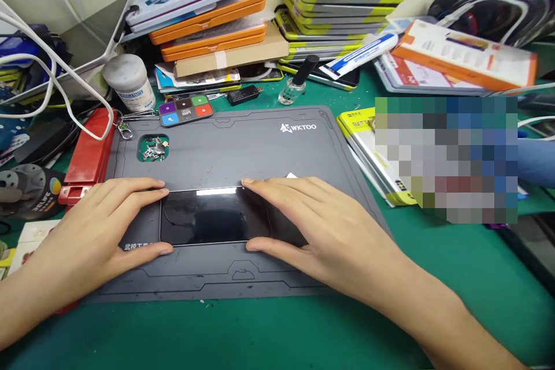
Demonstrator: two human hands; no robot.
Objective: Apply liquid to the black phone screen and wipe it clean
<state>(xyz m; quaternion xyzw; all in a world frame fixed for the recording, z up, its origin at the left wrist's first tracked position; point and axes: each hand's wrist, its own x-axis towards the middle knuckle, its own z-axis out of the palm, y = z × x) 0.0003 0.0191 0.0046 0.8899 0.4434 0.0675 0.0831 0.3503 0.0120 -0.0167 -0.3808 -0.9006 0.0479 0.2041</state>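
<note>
A black phone (212, 217) lies screen up and sideways on the grey mat (277, 150). My left hand (108, 217) grips its left end, fingertips at the far edge and thumb at the near edge. Around the right part of the phone is my right hand (321, 222), with a finger on the far edge and the thumb along the near edge; its palm hides part of that end. Small metal parts (154, 148) sit in a recess of the mat, beyond my left hand.
Stacked boxes (217, 40) and more cases (338, 17) line the back. A white jar (128, 81), a glass bottle (297, 84) and a red tool (89, 150) stand or lie around the mat. Yellow-edged packs (377, 167) lie right, beside a blurred patch.
</note>
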